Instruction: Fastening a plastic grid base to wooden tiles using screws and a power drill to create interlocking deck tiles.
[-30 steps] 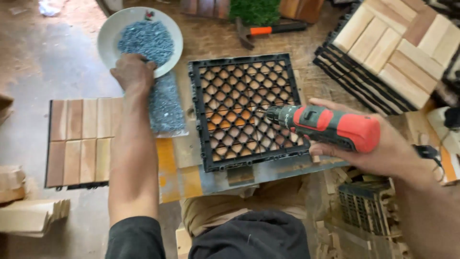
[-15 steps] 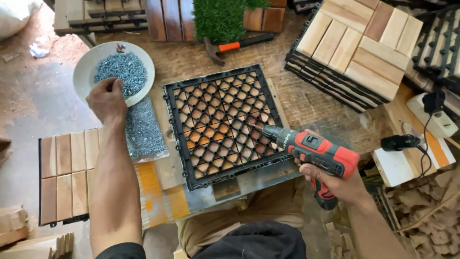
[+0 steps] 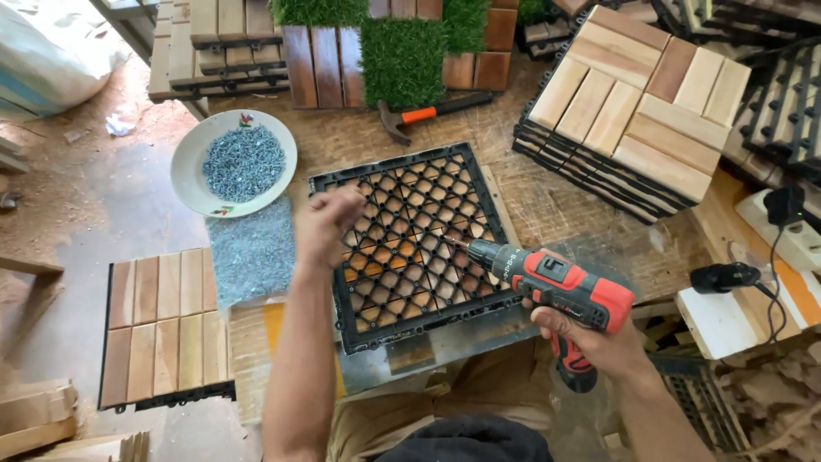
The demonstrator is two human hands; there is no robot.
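Observation:
My left hand [image 3: 329, 224] hovers over the left part of a black plastic grid tile [image 3: 410, 184]. Its fingers are bunched shut around small screws, which the fingers mostly hide. The tile lies back-side up on the workbench, with wooden slats showing through the mesh. My right hand [image 3: 590, 342] grips a red and black cordless drill [image 3: 556, 281]. The drill's bit points left, with its tip over the tile's middle right. A white plate [image 3: 190, 171] of grey screws sits at the upper left. A clear bag of screws [image 3: 251, 252] lies below it.
A hammer with an orange grip [image 3: 428, 113] lies behind the tile. A stack of wooden deck tiles [image 3: 633, 111] stands at the right rear, with grass and wood tiles [image 3: 402, 51] at the back. A finished wooden tile [image 3: 162, 329] lies at the left. A white power strip with a plug [image 3: 787, 224] is at the right.
My left hand has left the screw plate and moved right over the grid tile with its fingers closed. The drill stays in my right hand, and the view has shifted down.

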